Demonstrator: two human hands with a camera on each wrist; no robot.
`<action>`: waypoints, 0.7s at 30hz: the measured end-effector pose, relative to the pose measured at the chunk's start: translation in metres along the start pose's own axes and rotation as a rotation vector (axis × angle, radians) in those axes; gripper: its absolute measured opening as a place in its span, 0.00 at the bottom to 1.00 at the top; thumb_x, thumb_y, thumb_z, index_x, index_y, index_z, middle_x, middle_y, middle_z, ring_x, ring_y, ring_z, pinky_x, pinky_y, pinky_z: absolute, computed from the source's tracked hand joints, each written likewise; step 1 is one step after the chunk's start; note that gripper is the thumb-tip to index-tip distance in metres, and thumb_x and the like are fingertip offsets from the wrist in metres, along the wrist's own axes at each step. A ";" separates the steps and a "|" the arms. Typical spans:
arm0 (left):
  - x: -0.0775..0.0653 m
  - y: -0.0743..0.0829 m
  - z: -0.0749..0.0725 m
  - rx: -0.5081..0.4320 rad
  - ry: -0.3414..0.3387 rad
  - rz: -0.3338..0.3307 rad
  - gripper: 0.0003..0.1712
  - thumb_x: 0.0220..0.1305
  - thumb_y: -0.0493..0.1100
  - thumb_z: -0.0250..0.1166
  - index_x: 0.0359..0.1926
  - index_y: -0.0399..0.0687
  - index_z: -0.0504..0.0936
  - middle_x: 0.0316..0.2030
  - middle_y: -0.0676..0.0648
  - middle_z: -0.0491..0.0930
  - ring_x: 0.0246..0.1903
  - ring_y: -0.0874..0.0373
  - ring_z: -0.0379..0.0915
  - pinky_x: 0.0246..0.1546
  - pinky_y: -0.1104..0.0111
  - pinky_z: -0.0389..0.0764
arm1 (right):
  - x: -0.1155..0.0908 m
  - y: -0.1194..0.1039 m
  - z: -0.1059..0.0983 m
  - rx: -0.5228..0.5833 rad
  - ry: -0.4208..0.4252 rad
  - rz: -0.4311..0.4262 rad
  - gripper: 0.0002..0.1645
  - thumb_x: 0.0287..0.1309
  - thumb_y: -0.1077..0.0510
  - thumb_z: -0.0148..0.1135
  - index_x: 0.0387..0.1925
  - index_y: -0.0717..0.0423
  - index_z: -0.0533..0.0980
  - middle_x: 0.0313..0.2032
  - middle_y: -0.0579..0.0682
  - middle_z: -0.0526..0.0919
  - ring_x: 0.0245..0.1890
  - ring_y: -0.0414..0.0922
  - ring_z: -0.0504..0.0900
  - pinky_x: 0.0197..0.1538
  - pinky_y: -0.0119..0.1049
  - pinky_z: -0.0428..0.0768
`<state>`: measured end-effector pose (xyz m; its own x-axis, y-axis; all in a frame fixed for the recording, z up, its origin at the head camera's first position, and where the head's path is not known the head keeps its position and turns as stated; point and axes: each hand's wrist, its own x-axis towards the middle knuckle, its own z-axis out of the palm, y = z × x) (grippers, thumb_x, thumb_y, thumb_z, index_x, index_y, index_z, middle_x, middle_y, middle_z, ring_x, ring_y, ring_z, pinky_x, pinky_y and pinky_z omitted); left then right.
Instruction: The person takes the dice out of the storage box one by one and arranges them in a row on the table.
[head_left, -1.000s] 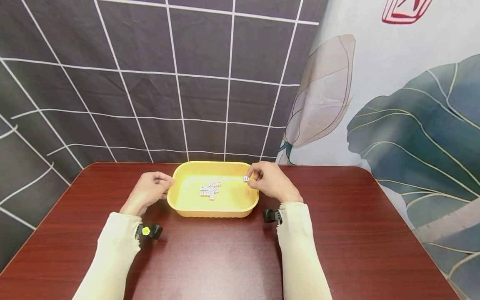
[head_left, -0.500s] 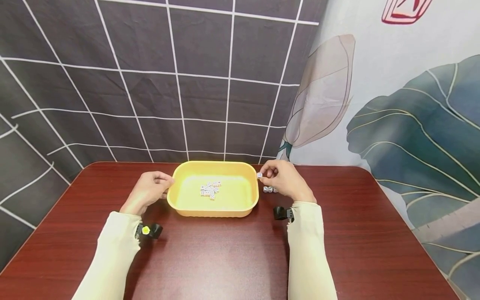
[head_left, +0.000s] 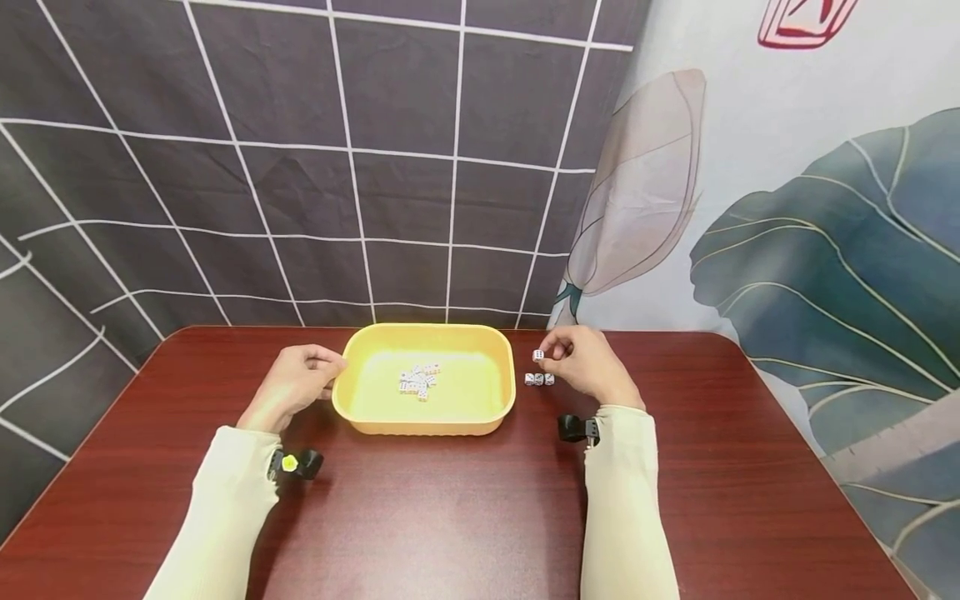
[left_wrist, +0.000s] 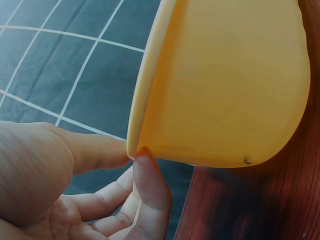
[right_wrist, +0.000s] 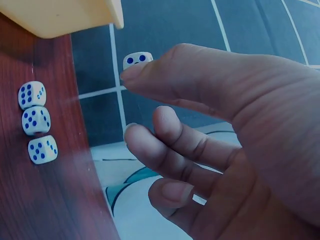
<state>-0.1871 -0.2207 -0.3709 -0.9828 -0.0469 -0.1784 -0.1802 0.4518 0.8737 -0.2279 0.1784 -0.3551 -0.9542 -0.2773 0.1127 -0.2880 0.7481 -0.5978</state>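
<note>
My left hand (head_left: pixel 300 382) pinches the left rim of a yellow plastic basin (head_left: pixel 427 427) between thumb and index finger; the left wrist view shows that grip at the basin's edge (left_wrist: pixel 135 100). Inside the basin lies a small heap of white dice (head_left: pixel 417 381). To the right of the basin, my right hand (head_left: pixel 588 362) holds one white die (right_wrist: pixel 136 59) with blue pips by thumb and fingertip, raised above the table. Below it, three dice (right_wrist: pixel 35 121) sit in a short row on the table, close to one another.
The dark red wooden table (head_left: pixel 420 517) carries everything. A grey grid-patterned cloth (head_left: pixel 405 200) hangs behind its far edge, and a white cloth with leaf prints (head_left: pixel 795 275) hangs at the right. Each wrist wears a black camera band (head_left: pixel 577 428).
My right hand has carried its die from over the basin's right side out to the right, above the three dice on the table. The left hand stays on the rim.
</note>
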 end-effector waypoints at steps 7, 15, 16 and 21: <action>-0.001 -0.001 0.000 0.006 0.005 0.009 0.19 0.72 0.39 0.58 0.55 0.26 0.78 0.45 0.35 0.84 0.32 0.63 0.81 0.35 0.72 0.86 | -0.002 0.008 -0.001 -0.019 0.003 0.050 0.03 0.55 0.61 0.70 0.33 0.54 0.84 0.27 0.48 0.78 0.30 0.44 0.75 0.37 0.36 0.73; -0.001 0.000 -0.001 0.011 0.006 0.001 0.19 0.72 0.39 0.58 0.55 0.27 0.78 0.44 0.35 0.84 0.32 0.63 0.80 0.35 0.72 0.86 | -0.003 0.021 0.000 -0.032 0.012 0.091 0.03 0.55 0.60 0.71 0.33 0.53 0.84 0.26 0.47 0.78 0.29 0.44 0.74 0.35 0.36 0.72; -0.001 0.000 -0.001 0.010 0.007 0.000 0.19 0.72 0.39 0.58 0.55 0.27 0.78 0.44 0.35 0.84 0.32 0.62 0.80 0.35 0.72 0.86 | -0.003 0.022 0.000 -0.032 0.011 0.094 0.03 0.55 0.60 0.71 0.33 0.53 0.84 0.25 0.48 0.78 0.28 0.44 0.74 0.34 0.36 0.72; 0.000 0.000 -0.001 0.007 0.010 -0.002 0.19 0.72 0.39 0.58 0.55 0.26 0.78 0.43 0.36 0.84 0.31 0.62 0.80 0.34 0.72 0.86 | -0.005 0.029 -0.001 -0.024 0.005 0.139 0.03 0.55 0.61 0.70 0.33 0.55 0.85 0.25 0.48 0.78 0.26 0.43 0.73 0.31 0.35 0.72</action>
<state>-0.1866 -0.2216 -0.3703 -0.9828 -0.0564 -0.1756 -0.1818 0.4577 0.8703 -0.2313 0.2018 -0.3722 -0.9853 -0.1673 0.0340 -0.1550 0.7935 -0.5885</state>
